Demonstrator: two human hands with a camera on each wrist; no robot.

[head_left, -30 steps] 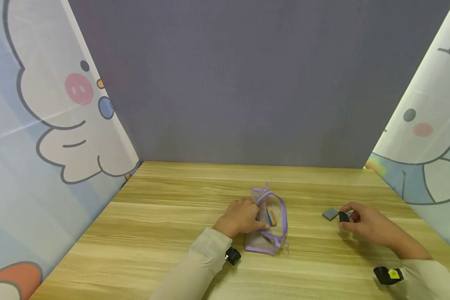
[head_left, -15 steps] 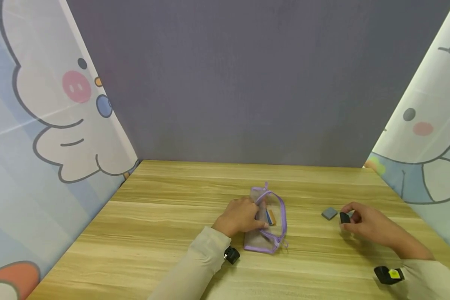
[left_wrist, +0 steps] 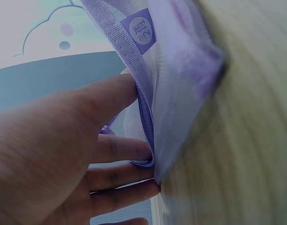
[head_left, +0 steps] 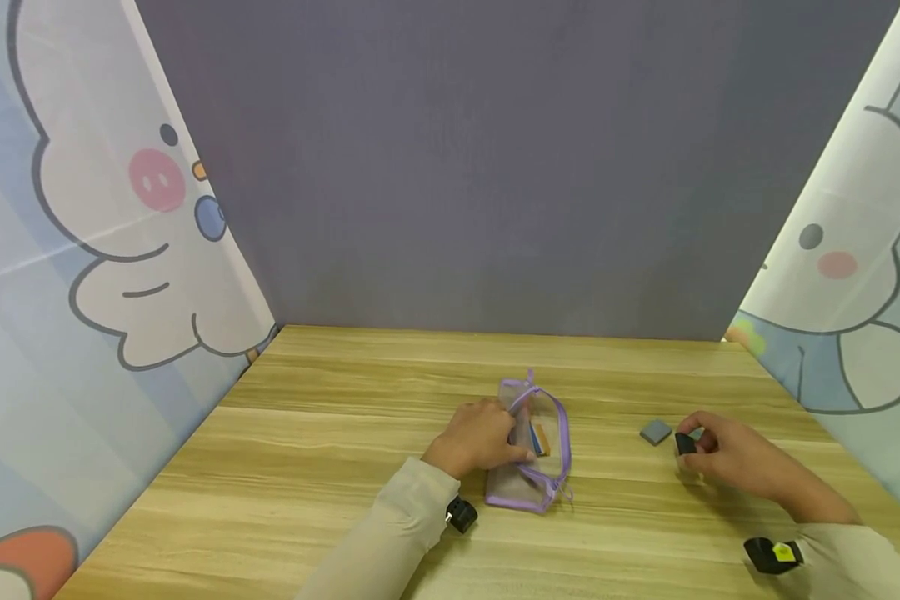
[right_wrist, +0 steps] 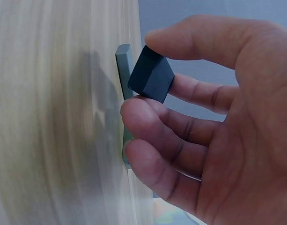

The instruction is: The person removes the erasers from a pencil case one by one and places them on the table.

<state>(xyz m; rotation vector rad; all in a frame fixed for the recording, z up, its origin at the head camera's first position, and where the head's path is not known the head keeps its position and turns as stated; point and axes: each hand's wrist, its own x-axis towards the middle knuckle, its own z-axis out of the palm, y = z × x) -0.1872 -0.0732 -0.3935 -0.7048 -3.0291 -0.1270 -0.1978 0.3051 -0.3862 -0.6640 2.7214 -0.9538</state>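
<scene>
The right hand [head_left: 731, 452] pinches 1 black block [right_wrist: 152, 75] in its fingertips; 1 grey block [head_left: 656, 432] lies just past them. The left hand [head_left: 476, 437] holds the purple bag [head_left: 512, 488] by its edge. A snug pinch should stop slips; steady left fingers should stop the bag sliding.

We see a sheer, purple-trimmed pouch [head_left: 553, 425] lying on the table [head_left: 307, 467], unzipped, its mouth spread open. Well to its right, we find a black, faceted block [right_wrist: 151, 75] held up at a tilt, near a flat gray tile [head_left: 656, 432]; a second gray piece [head_left: 697, 434] shows partly behind the block.
</scene>
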